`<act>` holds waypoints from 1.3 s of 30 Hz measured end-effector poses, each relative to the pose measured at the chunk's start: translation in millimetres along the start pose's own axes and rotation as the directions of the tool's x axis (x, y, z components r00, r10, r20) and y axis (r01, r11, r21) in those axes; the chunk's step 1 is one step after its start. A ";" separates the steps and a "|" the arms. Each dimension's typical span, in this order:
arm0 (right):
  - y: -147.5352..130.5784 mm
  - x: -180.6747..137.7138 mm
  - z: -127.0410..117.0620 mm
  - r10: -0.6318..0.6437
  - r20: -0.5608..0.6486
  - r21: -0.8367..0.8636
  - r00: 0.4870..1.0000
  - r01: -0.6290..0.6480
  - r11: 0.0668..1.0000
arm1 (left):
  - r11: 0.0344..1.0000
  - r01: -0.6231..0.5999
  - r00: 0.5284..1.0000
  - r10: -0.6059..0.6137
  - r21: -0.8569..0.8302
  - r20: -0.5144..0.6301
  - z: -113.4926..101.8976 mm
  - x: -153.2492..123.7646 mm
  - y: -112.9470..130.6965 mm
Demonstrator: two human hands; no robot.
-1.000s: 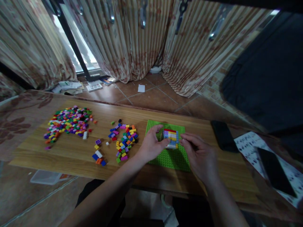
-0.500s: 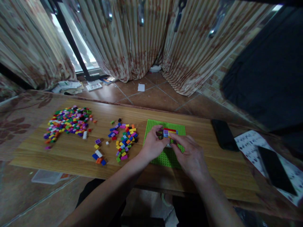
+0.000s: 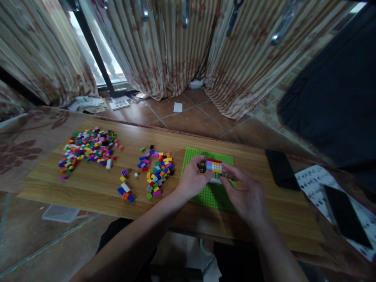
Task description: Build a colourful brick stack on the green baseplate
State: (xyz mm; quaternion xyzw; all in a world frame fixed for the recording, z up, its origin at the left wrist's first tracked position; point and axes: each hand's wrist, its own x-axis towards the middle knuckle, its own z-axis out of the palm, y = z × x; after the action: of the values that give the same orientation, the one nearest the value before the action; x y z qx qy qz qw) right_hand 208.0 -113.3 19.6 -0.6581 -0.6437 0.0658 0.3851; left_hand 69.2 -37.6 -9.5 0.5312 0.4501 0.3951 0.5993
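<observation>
A small block model of toy bricks (image 3: pixel 214 165), with red, lavender, white, yellow and blue parts, is between my two hands over a green studded baseplate (image 3: pixel 216 199). My left hand (image 3: pixel 194 176) grips its left side, thumb in front and fingers behind. At the right side, my right hand (image 3: pixel 245 190) has its thumb and fingertips closed on the model's edge. Whether the model is fixed to the baseplate cannot be seen, as the hands cover part of it.
Left of the baseplate lies a cluster of loose bricks (image 3: pixel 160 172), with a smaller group (image 3: pixel 125 188) beside it. A large brick pile (image 3: pixel 88 145) covers the table's far left. To the right are a black phone (image 3: pixel 282 169), a printed sheet (image 3: pixel 315 176) and a dark tablet-like object (image 3: pixel 346 215).
My right hand has shifted slightly to the right, showing more of the model's top. My left hand keeps its grip. The whole view has shifted a little.
</observation>
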 end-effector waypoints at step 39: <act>-5.6 1.5 -2.1 0.004 -0.078 -0.080 0.997 -0.010 0.997 | 0.999 0.022 0.999 -0.020 0.027 -0.051 12.6 -2.6 4.6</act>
State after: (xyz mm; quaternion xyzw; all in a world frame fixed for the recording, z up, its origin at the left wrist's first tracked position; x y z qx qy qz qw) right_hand 205.0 -113.5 24.9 -0.6774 -0.6281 0.0157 0.3826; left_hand 80.6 -43.0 -4.2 0.5244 0.4760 0.3959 0.5846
